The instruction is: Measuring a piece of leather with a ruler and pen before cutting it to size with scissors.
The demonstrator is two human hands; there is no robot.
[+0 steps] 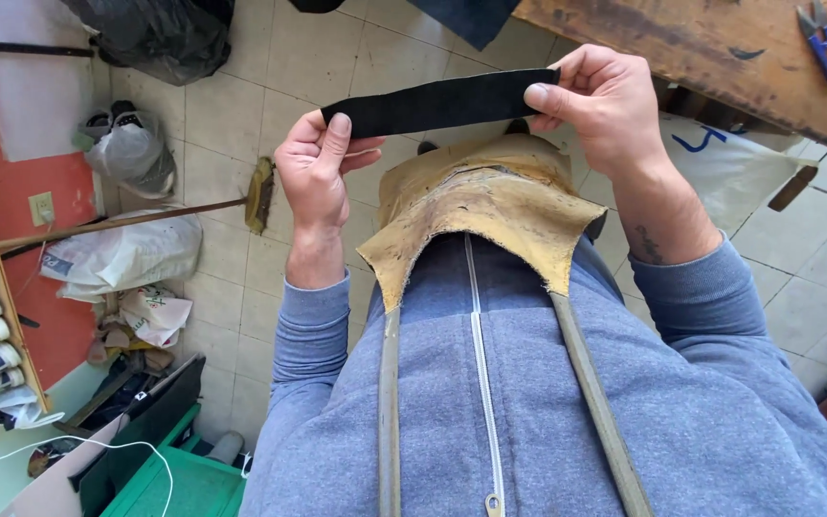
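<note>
Above the worn tan leather apron [476, 215], a flat black fabric strip [437, 103] is stretched level between both hands. The left hand [316, 172] pinches its left end between thumb and fingers; the right hand [605, 105] pinches the other end likewise. The strip seems held taut for checking. On the tiled floor [232, 278] at the left, knotted plastic bags [126, 148] hold contents I cannot make out.

A flat black strip [442, 103] of fabric-like material, stretched nearly level with its right end slightly higher, hangs in the air just above the tan leather apron [476, 215].
</note>
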